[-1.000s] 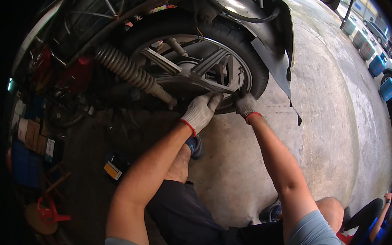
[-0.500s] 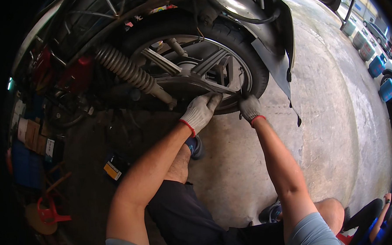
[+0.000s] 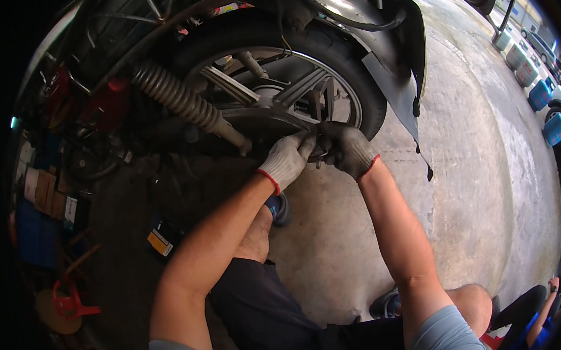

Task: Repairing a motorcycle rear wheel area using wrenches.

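Note:
A motorcycle's rear wheel (image 3: 266, 95), with a black tyre and silver spokes, stands in front of me. Both hands wear greyish-white knit gloves with red cuffs. My left hand (image 3: 287, 159) is closed at the rear end of the dark chain cover (image 3: 253, 127), below the hub. Right beside it, my right hand (image 3: 352, 149) has its blackened fingers bent in against the same spot at the lower rim. A small metal end (image 3: 319, 163) shows under the right fingers; its kind is hidden, as is whatever the left fingers grip.
A coil-spring shock absorber (image 3: 187, 107) slants down left of the wheel. Behind the tyre hangs a grey mudguard flap (image 3: 393, 95). A black-and-yellow box (image 3: 160, 241) lies on the concrete floor (image 3: 469, 185). Far left is a red plastic stool (image 3: 73, 301); another person's arm (image 3: 545, 313) shows lower right.
My right hand has moved left and slightly up, from the rim's rear side to beside my left hand. A thin metal piece seen by the right hand earlier is now mostly covered. The left hand stays.

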{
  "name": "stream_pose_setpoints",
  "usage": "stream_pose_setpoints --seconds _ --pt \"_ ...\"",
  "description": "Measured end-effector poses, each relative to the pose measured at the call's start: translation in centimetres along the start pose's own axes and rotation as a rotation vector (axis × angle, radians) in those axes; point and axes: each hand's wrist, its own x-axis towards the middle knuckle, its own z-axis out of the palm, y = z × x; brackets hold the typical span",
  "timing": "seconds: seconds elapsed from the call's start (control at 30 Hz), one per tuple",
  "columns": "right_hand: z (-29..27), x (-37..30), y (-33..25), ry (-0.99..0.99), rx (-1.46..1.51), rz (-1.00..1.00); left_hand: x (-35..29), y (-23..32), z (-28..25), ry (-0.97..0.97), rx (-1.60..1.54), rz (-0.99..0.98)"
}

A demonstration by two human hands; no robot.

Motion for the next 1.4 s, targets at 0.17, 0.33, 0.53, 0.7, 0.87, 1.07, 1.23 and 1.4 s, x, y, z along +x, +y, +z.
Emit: stream_pose_setpoints --seconds 0.17,0.33,0.53,0.7,0.87,1.07,1.23,1.4 --pt "-3.0 2.9 4.4 0.254 -0.655 -0.3 -0.3 -0.4 0.0 -0.027 -0.066 -0.023" --pt "-6.1 5.8 6.1 0.428 -0.983 -0.369 -0.2 0.0 0.0 -0.018 -0.073 0.002" --pt "-7.5 8.1 6.9 0.578 -1.182 -0.582 -0.3 0.5 0.0 -0.03 -0.072 0.001" --pt "-7.9 8.2 6.2 0.515 -1.205 -0.588 -0.3 0.3 0.0 -0.039 -0.074 -0.022" --pt "-8.3 7.8 6.3 0.52 -1.214 -0.573 -0.3 0.2 -0.1 -0.05 -0.09 -0.021" --pt "-10.1 9.5 7.5 0.459 -1.466 -0.668 -0.4 0.2 0.1 -0.029 -0.1 -0.014" --pt "-10.0 8.9 7.0 0.498 -1.309 -0.639 -0.5 0.2 0.1 -0.043 -0.096 -0.027" --pt "-6.2 4.4 4.8 0.422 -1.025 -0.437 -0.4 0.2 -0.2 -0.033 -0.091 -0.023"
